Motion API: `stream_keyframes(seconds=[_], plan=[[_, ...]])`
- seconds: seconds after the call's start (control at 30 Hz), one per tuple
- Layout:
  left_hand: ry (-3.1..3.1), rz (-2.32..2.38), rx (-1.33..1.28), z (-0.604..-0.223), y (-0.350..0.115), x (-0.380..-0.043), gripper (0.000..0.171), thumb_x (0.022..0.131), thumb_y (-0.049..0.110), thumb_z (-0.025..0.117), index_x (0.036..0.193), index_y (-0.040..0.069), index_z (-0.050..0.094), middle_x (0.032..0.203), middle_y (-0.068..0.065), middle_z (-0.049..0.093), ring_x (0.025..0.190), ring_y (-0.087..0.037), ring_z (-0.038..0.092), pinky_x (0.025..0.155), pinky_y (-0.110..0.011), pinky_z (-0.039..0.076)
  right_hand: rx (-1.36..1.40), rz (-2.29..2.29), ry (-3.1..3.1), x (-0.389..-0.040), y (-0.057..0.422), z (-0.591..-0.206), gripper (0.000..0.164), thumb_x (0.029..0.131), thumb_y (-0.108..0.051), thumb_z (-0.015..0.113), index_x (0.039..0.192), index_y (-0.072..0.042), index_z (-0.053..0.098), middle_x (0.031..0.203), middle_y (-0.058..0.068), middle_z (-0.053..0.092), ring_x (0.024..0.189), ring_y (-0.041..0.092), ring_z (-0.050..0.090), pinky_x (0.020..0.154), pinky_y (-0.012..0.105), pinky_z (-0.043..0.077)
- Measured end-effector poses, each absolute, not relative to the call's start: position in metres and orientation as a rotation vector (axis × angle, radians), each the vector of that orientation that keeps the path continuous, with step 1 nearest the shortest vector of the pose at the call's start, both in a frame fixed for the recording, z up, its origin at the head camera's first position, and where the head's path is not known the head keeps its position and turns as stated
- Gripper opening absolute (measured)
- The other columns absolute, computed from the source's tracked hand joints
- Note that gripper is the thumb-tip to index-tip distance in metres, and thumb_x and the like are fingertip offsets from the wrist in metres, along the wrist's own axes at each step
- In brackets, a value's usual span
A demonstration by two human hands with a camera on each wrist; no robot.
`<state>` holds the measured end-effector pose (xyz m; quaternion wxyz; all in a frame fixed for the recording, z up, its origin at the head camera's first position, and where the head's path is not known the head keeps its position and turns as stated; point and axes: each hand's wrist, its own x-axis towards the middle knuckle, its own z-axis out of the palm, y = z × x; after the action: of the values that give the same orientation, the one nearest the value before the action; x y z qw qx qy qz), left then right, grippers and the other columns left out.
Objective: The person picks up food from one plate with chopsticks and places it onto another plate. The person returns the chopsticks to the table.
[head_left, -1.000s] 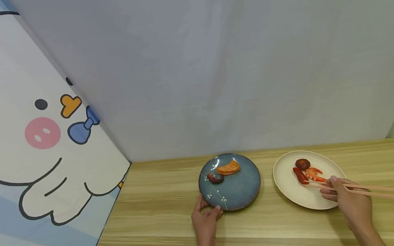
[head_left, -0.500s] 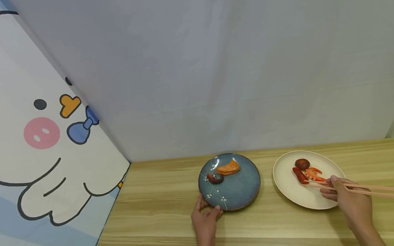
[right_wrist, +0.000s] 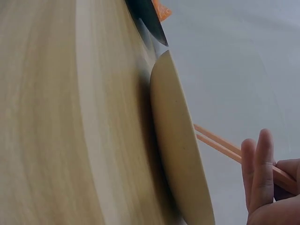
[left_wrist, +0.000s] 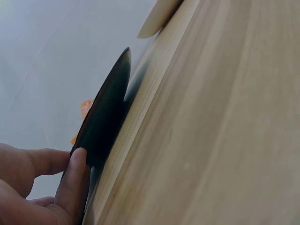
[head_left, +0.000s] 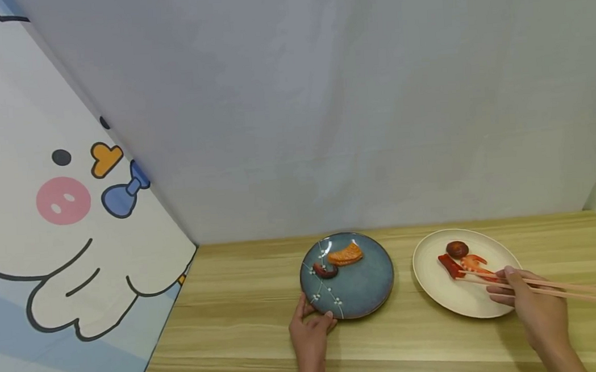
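My left hand grips the near left rim of a blue plate decorated with white blossoms; in the left wrist view, thumb and finger pinch its edge. An orange salmon-like slice and a dark curled piece lie on that plate. Over the right side of a cream plate, my right hand holds a pair of wooden chopsticks. Their tips are slightly spread at the lower end of a glossy red oblong piece. Beside it lie a shrimp, partly behind the chopsticks and fingers, and a round brown mushroom-like piece.
Both plates stand on a wood-grain table, with a gap between them. A pale grey cloth wall rises behind the table's back edge. At the left stands a panel with a cartoon figure.
The red piece has shifted slightly left. My right hand has moved a little right, and the chopstick tips have spread slightly. My left hand and the blue plate have stayed in place.
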<state>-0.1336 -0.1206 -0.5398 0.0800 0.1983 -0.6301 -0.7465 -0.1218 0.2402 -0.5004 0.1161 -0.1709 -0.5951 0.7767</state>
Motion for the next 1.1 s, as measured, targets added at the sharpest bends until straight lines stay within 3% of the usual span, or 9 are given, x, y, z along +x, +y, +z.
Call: stream_keyframes(seconds=[0.57,1.1], plan=[[-1.899,-2.233,0.599,-0.538,-0.121,-0.131,0.086,0.081,-0.024,0.071,0.158,-0.014,0.033,0.122,-0.025,0.048,0.073,-0.011,0.063,0.070,-0.023,0.067,-0.348,2.345,-1.580,-0.128,0.230,-0.497,0.030,0.108,-0.009,0.056,0.090,-0.015,0.080,0.088,-0.005,0.078,0.072,0.012,0.078,0.063,0.025,0.067],[-1.891,-2.234,0.597,-0.540,-0.121,-0.135,0.086,0.081,-0.026,0.070,0.158,-0.014,0.032,0.122,-0.025,0.046,0.070,-0.010,0.062,0.069,-0.023,0.067,-0.234,2.417,-1.588,-0.136,0.208,-0.502,0.025,0.109,-0.014,0.058,0.095,-0.019,0.078,0.091,-0.004,0.078,0.076,0.010,0.078,0.066,0.025,0.067]])
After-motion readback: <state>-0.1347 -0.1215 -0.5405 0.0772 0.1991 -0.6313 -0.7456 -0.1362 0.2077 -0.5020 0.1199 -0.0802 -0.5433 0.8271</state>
